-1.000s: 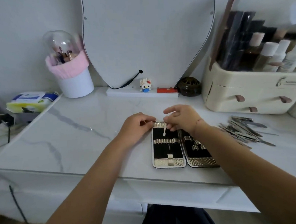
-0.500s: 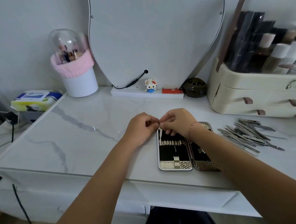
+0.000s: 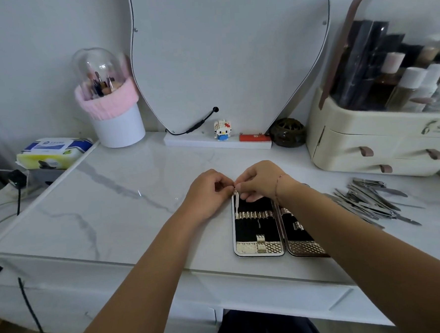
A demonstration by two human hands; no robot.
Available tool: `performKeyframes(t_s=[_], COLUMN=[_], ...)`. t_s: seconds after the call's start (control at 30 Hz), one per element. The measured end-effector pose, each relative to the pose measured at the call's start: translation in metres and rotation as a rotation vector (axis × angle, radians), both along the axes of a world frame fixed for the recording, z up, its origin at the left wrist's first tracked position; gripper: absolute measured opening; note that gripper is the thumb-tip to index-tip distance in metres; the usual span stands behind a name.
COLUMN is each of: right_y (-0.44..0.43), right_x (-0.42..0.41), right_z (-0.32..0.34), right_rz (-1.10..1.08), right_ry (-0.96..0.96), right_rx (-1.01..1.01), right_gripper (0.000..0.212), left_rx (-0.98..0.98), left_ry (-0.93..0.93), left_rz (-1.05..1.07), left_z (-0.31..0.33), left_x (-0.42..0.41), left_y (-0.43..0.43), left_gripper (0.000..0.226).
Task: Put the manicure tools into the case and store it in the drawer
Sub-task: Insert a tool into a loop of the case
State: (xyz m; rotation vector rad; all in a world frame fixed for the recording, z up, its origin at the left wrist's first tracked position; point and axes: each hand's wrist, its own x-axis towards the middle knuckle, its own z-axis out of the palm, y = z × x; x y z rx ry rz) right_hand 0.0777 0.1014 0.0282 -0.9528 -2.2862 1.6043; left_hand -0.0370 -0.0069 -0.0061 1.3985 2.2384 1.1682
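Observation:
An open manicure case [image 3: 259,250] with black lining and silver loops lies flat on the marble tabletop. A thin silver tool [image 3: 237,204] stands in the leftmost loop of the case's left half. My right hand [image 3: 259,180] pinches the top of this tool at the case's far edge. My left hand [image 3: 210,188] is curled beside it at the case's top left corner, fingertips meeting the right hand; what it holds is hidden. A pile of several steel manicure tools [image 3: 370,201] lies to the right of the case.
A cream cosmetics organiser [image 3: 382,141] with small drawers stands at the back right. A mirror [image 3: 230,57], a toy figure [image 3: 222,130], a dark round pot [image 3: 287,132] and a pink-trimmed brush cup [image 3: 112,113] line the back. Wet wipes [image 3: 53,152] lie at the left.
The small tool has moved from the middle of the case's top edge to the leftmost loop, and both hands have come together at the top left corner.

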Motion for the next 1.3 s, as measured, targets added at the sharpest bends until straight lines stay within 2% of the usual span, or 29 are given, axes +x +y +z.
performKeyframes(t_s=[0.07, 0.17, 0.27, 0.43, 0.8, 1.3], right_y=[-0.001, -0.004, -0.006, -0.007, -0.005, -0.003], right_x=[-0.004, -0.003, 0.008, 0.021, 0.034, 0.03], right_z=[0.001, 0.003, 0.002, -0.005, -0.008, -0.012], right_rz=[0.0, 0.035, 0.109, 0.295, 0.358, 0.289], right_ry=[-0.031, -0.099, -0.11, -0.159, -0.047, -0.053], right_rx=[0.01, 0.266, 0.529, 0.708, 0.619, 0.551], right_gripper=[0.008, 0.005, 0.015, 0.03, 0.033, 0.033], left_rx=[0.002, -0.001, 0.004, 0.0, 0.002, 0.001], left_ry=[-0.001, 0.003, -0.008, -0.017, -0.009, -0.023], left_rz=[-0.004, -0.005, -0.015, -0.027, -0.024, -0.035], left_z=[0.0, -0.001, -0.001, -0.002, -0.003, -0.002], left_x=[0.0, 0.0, 0.0, -0.002, -0.002, -0.002], left_y=[-0.001, -0.001, 0.0, 0.001, 0.002, 0.002], left_gripper=[0.006, 0.007, 0.004, 0.006, 0.009, 0.006])
